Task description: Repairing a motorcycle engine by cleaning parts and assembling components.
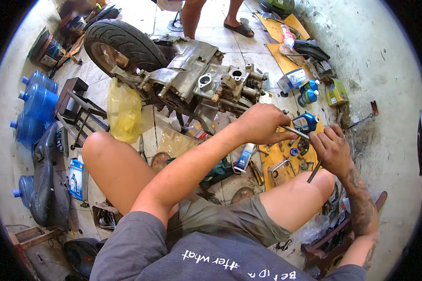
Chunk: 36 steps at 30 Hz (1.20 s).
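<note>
My left hand (265, 122) reaches across to the right of the engine, its fingers pinching one end of a slim metal rod (297, 132). Closed round the rod's other end is my right hand (332, 149), just above my right knee. From under that hand a dark bar (314, 172) sticks out downward; whether it belongs to the rod is hidden by the fingers. In front of me lies a greasy scooter engine (183, 63), a round port open on its top, joined to a rear wheel with a black tyre (126, 44).
Yellow cardboard (279, 157) under my hands bears small parts, pliers (256, 173) and a blue bottle (305, 122). A yellow plastic bag (124, 110) hangs beside the wheel. Water jugs (40, 105) and a black seat (47, 175) stand left. Another person's legs (192, 18) are at the far side.
</note>
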### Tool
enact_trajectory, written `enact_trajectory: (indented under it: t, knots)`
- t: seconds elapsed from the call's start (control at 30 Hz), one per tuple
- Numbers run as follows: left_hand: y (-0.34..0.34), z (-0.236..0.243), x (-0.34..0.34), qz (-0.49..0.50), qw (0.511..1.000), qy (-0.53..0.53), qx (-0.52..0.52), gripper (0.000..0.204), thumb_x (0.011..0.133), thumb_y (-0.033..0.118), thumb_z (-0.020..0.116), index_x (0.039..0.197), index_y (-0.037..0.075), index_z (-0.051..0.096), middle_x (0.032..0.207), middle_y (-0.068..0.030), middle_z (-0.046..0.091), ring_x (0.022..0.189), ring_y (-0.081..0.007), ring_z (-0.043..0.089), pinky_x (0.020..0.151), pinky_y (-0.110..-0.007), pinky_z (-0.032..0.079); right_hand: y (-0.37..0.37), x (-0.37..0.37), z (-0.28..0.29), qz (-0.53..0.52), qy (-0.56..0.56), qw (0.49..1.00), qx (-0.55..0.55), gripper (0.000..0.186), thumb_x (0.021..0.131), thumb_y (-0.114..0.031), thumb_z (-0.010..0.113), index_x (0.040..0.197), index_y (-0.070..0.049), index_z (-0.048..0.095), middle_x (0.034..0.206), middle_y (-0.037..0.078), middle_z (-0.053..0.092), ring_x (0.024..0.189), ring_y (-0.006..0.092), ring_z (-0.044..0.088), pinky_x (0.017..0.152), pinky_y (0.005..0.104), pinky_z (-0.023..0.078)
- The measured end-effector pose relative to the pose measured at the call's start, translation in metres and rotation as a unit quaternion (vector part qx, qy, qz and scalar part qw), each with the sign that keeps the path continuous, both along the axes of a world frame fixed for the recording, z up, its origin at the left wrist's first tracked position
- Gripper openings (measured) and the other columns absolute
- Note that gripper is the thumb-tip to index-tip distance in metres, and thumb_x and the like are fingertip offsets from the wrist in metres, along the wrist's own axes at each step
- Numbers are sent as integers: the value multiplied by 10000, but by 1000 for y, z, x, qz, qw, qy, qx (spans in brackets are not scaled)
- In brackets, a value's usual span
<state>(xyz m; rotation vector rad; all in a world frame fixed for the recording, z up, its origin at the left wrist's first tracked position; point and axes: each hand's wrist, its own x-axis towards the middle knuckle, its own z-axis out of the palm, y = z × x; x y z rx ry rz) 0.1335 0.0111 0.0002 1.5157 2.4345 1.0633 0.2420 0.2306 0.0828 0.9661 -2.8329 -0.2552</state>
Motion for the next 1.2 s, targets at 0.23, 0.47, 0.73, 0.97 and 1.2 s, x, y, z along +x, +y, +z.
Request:
enact_trajectory:
  t: [0.23,0.47,0.73,0.97,1.2]
  knots:
    - [36,7,42,-7,935,133,329,681,668,537,748,1202,135,621,1111,-188,612,1023,-370,601,867,-477,478,5,4,8,-32,-138,981,-137,264,741,-79,678,991,-47,597,886,78,624,891,298,590,827,423,426]
    - [95,20,78,12,905,269,329,557,671,375,621,1023,-57,625,1089,-263,578,1023,-395,566,872,-494,456,6,19,-14,5,66,986,150,284,738,-80,688,1011,-70,611,833,88,611,803,299,565,782,470,425]
    - [91,39,55,-51,963,156,214,357,641,297,641,851,9,618,968,-208,589,937,-342,590,779,-435,468,5,14,-21,-28,54,997,-42,328,747,-103,702,1061,-71,610,845,85,620,805,295,565,782,459,436]
    - [79,21,71,-10,938,84,336,469,688,287,696,1099,72,627,1215,-168,548,1135,-327,529,954,-498,406,11,17,-17,-85,27,981,-175,367,756,-123,713,1104,-71,609,855,82,627,807,292,566,782,449,445]
    - [-111,-244,96,-244,948,86,-184,645,788,332,651,1377,170,442,1447,-105,398,1328,-336,394,1073,-521,336,32,31,27,-270,-182,930,-171,343,922,-115,589,1259,-73,541,791,55,599,753,199,550,713,327,463]
